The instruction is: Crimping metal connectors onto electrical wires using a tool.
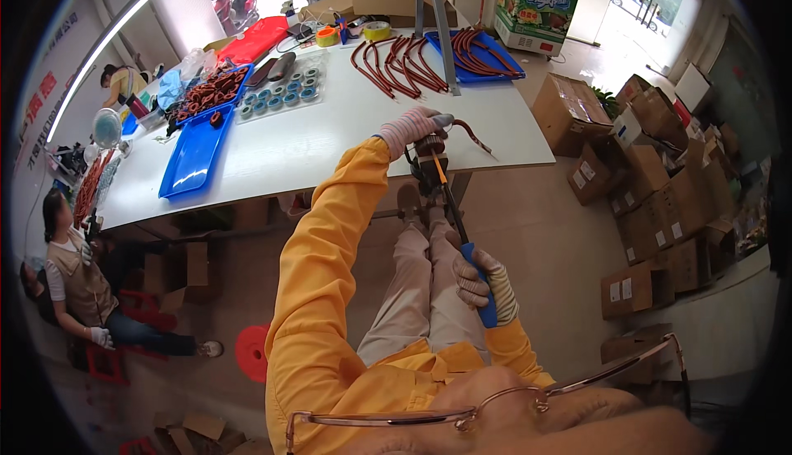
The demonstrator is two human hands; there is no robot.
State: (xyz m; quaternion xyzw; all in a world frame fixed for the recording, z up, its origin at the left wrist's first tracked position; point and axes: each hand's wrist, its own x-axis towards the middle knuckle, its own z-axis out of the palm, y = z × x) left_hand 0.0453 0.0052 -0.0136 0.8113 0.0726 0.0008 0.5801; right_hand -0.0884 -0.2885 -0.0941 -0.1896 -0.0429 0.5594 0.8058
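My left hand (410, 129), in a pale striped glove, grips one end of a dark red cable (475, 135) at the near edge of the white table (330, 137). The cable end sits in the head of a long crimping tool (439, 181) with black and orange arms. My right hand (483, 283), also gloved, is closed around the tool's blue handle (478, 278) over my lap. Both sleeves are orange-yellow.
Blue trays (194, 154) hold red cable pieces and rings. More dark red cables (404, 63) lie at the table's far side beside tape rolls (328, 36). Cardboard boxes (660, 207) stack on the right. A seated person (78, 278) works at the left, near a red stool (252, 352).
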